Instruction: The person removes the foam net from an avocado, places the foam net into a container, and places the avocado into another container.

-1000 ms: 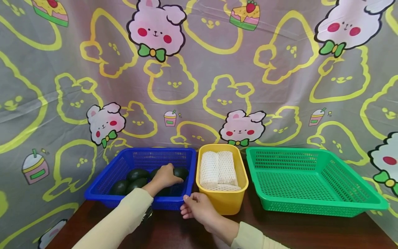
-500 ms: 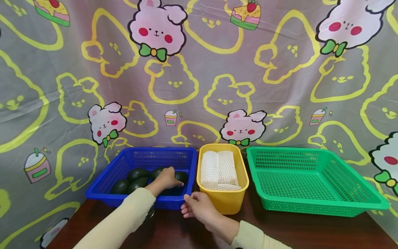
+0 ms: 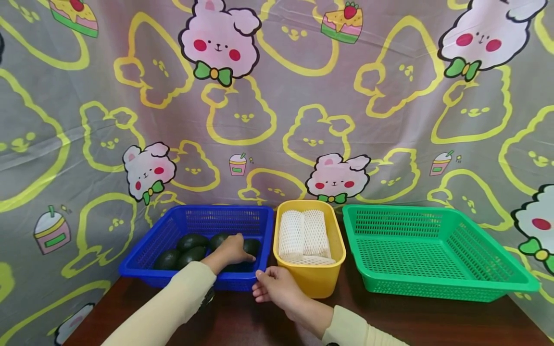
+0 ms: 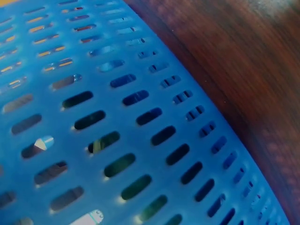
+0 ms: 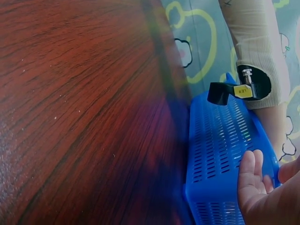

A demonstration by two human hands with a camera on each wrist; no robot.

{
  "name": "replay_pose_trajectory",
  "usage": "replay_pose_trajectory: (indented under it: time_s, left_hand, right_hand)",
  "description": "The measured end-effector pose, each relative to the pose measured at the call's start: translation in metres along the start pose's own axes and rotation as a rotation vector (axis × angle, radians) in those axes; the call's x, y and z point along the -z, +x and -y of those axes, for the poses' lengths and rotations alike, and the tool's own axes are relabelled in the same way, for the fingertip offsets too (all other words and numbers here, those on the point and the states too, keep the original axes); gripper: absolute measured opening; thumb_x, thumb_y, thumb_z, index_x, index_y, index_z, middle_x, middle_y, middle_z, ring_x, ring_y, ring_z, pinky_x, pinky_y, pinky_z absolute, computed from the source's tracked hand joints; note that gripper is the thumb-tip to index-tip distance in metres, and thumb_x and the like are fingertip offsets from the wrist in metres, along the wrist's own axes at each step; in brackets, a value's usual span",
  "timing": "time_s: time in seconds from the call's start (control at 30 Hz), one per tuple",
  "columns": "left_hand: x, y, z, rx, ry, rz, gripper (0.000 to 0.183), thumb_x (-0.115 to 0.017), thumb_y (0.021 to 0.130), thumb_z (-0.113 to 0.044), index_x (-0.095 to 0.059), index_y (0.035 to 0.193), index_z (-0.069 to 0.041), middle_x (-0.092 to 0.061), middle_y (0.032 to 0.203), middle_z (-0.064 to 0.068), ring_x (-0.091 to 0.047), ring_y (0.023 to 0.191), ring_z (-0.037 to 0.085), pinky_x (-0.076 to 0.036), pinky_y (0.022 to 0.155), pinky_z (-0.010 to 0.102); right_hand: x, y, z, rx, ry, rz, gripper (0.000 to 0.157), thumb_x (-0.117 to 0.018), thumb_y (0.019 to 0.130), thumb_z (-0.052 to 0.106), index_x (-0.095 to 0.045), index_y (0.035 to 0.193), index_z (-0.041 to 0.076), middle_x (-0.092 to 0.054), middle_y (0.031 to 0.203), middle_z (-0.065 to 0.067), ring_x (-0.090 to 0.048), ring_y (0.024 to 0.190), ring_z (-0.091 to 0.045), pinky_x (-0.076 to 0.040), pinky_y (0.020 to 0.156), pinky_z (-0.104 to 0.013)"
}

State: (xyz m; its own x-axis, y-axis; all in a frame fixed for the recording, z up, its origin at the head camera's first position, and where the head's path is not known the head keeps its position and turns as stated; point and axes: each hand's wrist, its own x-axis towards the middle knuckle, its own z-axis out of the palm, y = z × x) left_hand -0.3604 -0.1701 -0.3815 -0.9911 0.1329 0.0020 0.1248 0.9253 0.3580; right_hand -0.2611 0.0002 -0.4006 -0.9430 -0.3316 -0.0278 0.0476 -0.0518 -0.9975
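In the head view, my left hand (image 3: pixel 231 250) reaches into the blue basket (image 3: pixel 149 275). Its thumb and fingers are round a dark avocado (image 3: pixel 252 247) low at the basket's right side; the hand covers part of it. Several more avocados (image 3: pixel 192 241) lie to its left. My right hand (image 3: pixel 279 290) grips the basket's front right corner, thumb at the rim and fingers curled below. The right wrist view shows that hand (image 5: pixel 267 192) against the outer wall. Only the slotted blue wall (image 4: pixel 140 108) and the table show in the left wrist view.
A yellow bin (image 3: pixel 309 281) stands right of the blue basket, with white foam net sleeves (image 3: pixel 305 234) inside. Farther right is a green basket (image 3: pixel 433 288). All stand on a dark wooden table (image 3: pixel 242 322) before a patterned cloth (image 3: pixel 277 120).
My left hand has sunk slightly with the avocado toward the basket floor, then stayed nearly still. The right hand keeps its place at the basket's corner.
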Motion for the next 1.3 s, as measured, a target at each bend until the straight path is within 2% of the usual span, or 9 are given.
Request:
replay_pose_trajectory:
  time_s: [0.27,0.5,0.67,0.83,1.07,1.3]
  left_hand:
    - [0.001,0.000,0.000,0.007,-0.001,0.011,0.079,-0.084,0.075,-0.031,-0.047,0.124,0.019,-0.057,0.118,0.033,-0.056,0.110,0.043,-0.045,0.094,0.050]
    - [0.001,-0.001,0.002,0.019,-0.016,0.015,0.079,-0.084,0.076,-0.031,-0.047,0.124,0.018,-0.057,0.119,0.033,-0.056,0.110,0.043,-0.045,0.094,0.051]
    - [0.003,-0.004,0.003,-0.004,0.004,-0.016,0.075,-0.085,0.074,-0.033,-0.051,0.119,0.017,-0.059,0.114,0.032,-0.059,0.104,0.041,-0.048,0.089,0.050]
    - [0.007,-0.006,0.004,-0.003,-0.001,-0.046,0.081,-0.084,0.076,-0.035,-0.048,0.127,0.018,-0.056,0.122,0.034,-0.056,0.111,0.044,-0.046,0.093,0.051]
    - [0.018,-0.013,0.002,-0.023,-0.021,-0.074,0.079,-0.083,0.077,-0.034,-0.049,0.128,0.015,-0.057,0.123,0.031,-0.056,0.112,0.042,-0.045,0.094,0.051]
    - [0.035,-0.020,-0.006,-0.029,-0.025,-0.094,0.077,-0.082,0.077,-0.037,-0.051,0.129,0.011,-0.057,0.124,0.028,-0.053,0.116,0.042,-0.044,0.095,0.052]
  right_hand:
    - [0.000,-0.002,0.001,0.001,0.015,0.013,0.021,-0.051,0.101,0.012,-0.056,0.094,-0.008,-0.064,0.073,-0.008,-0.061,0.060,-0.012,-0.057,0.061,-0.032]
    - [0.001,-0.003,0.000,-0.014,-0.002,0.022,0.019,-0.051,0.102,0.012,-0.055,0.092,-0.003,-0.063,0.073,-0.008,-0.061,0.061,-0.013,-0.057,0.061,-0.033]
    - [0.003,-0.006,0.000,-0.013,-0.025,0.038,0.019,-0.053,0.101,0.012,-0.057,0.095,-0.006,-0.063,0.073,-0.008,-0.061,0.059,-0.013,-0.057,0.059,-0.033]
    - [0.007,-0.010,0.003,-0.016,-0.060,0.066,0.019,-0.055,0.099,0.011,-0.058,0.095,-0.007,-0.062,0.070,-0.008,-0.060,0.057,-0.013,-0.057,0.056,-0.033]
    - [0.021,-0.021,0.020,-0.048,-0.143,0.165,0.020,-0.055,0.100,0.014,-0.061,0.094,-0.004,-0.064,0.074,-0.011,-0.062,0.061,-0.016,-0.057,0.060,-0.036]
    - [0.037,-0.027,0.049,-0.004,-0.219,0.209,0.020,-0.055,0.100,0.014,-0.062,0.095,-0.004,-0.066,0.080,-0.014,-0.066,0.070,-0.024,-0.058,0.065,-0.038]
